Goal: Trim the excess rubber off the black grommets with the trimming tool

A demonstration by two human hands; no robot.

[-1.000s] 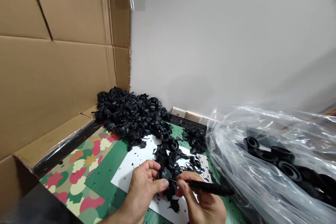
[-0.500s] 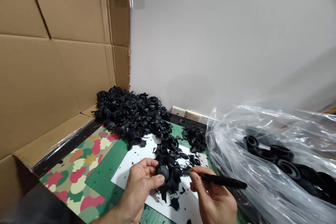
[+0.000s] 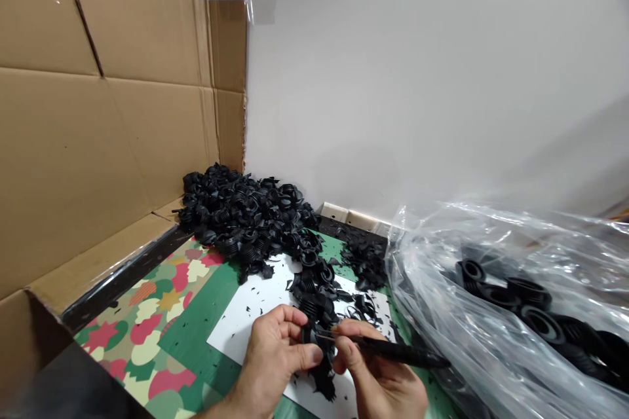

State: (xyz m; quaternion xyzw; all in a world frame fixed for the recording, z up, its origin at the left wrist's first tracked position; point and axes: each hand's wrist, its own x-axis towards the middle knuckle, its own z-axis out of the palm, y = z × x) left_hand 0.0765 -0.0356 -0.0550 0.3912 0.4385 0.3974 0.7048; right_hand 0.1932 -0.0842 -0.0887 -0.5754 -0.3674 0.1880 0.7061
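Between the thumb and fingers of my left hand point(image 3: 280, 347) is a black ribbed rubber boot point(image 3: 309, 332), partly hidden by the fingertips. My right hand point(image 3: 371, 366) grips black tweezers point(image 3: 393, 348) like a pen, their thin metal tips pointing left at the boot's near side. Both hands are close together above a white sheet point(image 3: 236, 330). Torn black rubber scraps point(image 3: 323, 385) lie just below the held boot. More ribbed boots point(image 3: 314, 281) trail away behind it.
A large heap of black rubber boots point(image 3: 246, 216) sits at the back left beside a cardboard wall point(image 3: 147, 105). Loose scraps point(image 3: 366, 262) are piled right of it. A clear plastic bag point(image 3: 427, 281) with black ribbed parts stands at right. Patterned paper point(image 3: 147, 334) covers the left side.
My right hand has moved left, bringing the tweezers' tips to the boot. My left hand has shifted slightly right and turned the boot.
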